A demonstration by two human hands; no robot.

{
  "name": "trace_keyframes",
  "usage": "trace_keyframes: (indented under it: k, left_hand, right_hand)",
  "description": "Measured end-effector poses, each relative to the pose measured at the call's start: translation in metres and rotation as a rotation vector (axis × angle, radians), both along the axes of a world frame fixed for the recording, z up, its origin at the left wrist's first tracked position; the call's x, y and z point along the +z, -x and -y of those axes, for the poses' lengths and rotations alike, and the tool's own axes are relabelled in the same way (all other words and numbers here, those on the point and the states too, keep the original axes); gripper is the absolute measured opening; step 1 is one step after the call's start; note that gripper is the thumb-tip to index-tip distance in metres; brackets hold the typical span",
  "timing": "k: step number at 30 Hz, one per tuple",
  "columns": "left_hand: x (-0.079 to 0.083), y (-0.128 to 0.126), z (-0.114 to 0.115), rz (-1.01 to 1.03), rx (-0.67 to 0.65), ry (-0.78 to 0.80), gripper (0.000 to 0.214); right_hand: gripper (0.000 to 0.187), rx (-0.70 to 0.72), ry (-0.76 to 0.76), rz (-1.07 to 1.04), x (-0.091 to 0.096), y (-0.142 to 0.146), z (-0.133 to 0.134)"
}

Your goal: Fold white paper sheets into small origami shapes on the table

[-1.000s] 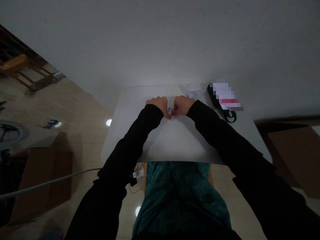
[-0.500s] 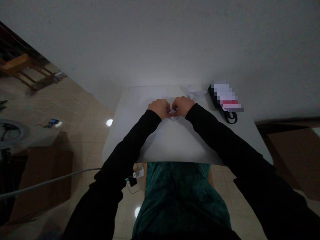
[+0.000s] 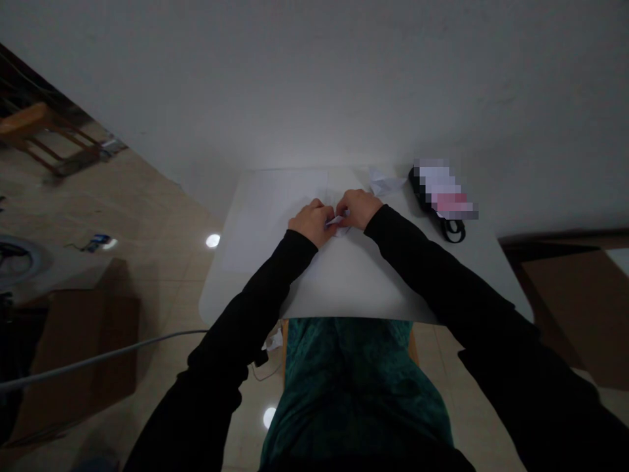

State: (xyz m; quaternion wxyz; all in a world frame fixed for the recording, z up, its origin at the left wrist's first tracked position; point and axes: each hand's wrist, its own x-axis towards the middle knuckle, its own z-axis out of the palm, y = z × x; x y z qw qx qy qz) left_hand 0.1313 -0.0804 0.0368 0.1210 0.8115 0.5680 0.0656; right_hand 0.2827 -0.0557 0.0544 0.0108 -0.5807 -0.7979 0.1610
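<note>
A small folded piece of white paper is pinched between my two hands, low over the middle of the white table. My left hand has its fingers closed on the paper's left side. On the right side my right hand grips it with bent fingers. Much of the paper is hidden by the fingers, so its exact folds cannot be made out. White paper sheets lie flat to the left of my left hand. Beyond my right hand rests another folded white paper.
A black pouch with a strap lies at the table's back right, its top blurred out. The wall meets the table's far edge. Cardboard boxes stand on the floor at left, and another box at right. A grey cable crosses at left.
My left hand has turned and shifted slightly nearer me, and the folded paper has tilted between the fingers. My right hand stays almost in place, still gripping the paper.
</note>
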Motion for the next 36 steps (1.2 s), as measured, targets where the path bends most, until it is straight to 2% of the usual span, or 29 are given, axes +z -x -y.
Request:
trace_keyframes:
  k: [6,10,13,17,21,25,28,29,32,36]
  left_hand:
    - [-0.003,0.01,-0.009,0.137,-0.079,0.022,0.025]
    - [-0.001,0.022,-0.018,0.279,-0.193,0.09,0.03]
    - [-0.005,0.03,-0.028,0.322,-0.275,0.121,0.026]
    - [-0.013,0.034,-0.036,0.296,-0.287,0.07,0.023]
    - [-0.012,0.03,-0.031,0.284,-0.274,0.021,0.022]
    - [0.0,0.02,-0.02,0.205,-0.139,-0.027,0.033]
    - [0.016,0.008,-0.016,0.037,-0.025,0.048,0.017]
    - [0.023,0.002,-0.016,-0.041,0.013,0.097,0.018]
    - [0.041,-0.021,-0.021,-0.292,0.082,0.158,0.035]
    - [0.053,-0.043,-0.029,-0.416,0.061,0.149,0.052]
  right_hand:
    - [0.021,-0.01,0.044,-0.002,0.004,-0.003,0.001]
    - [0.022,0.075,0.11,-0.044,0.005,-0.011,-0.007]
    - [0.023,0.113,0.127,-0.044,0.007,-0.013,-0.011]
    - [0.022,0.081,0.096,0.016,0.006,-0.011,-0.011]
    - [0.023,0.037,0.044,0.052,0.001,-0.006,-0.008]
    - [0.025,0.005,0.014,0.06,-0.004,-0.001,-0.006]
    - [0.02,0.06,-0.023,0.057,-0.005,0.001,-0.005]
    - [0.018,0.072,-0.029,0.056,-0.004,0.002,-0.004]
    - [0.016,0.051,-0.02,0.06,-0.001,0.004,-0.001]
    - [0.014,0.075,-0.03,0.077,0.004,0.003,0.002]
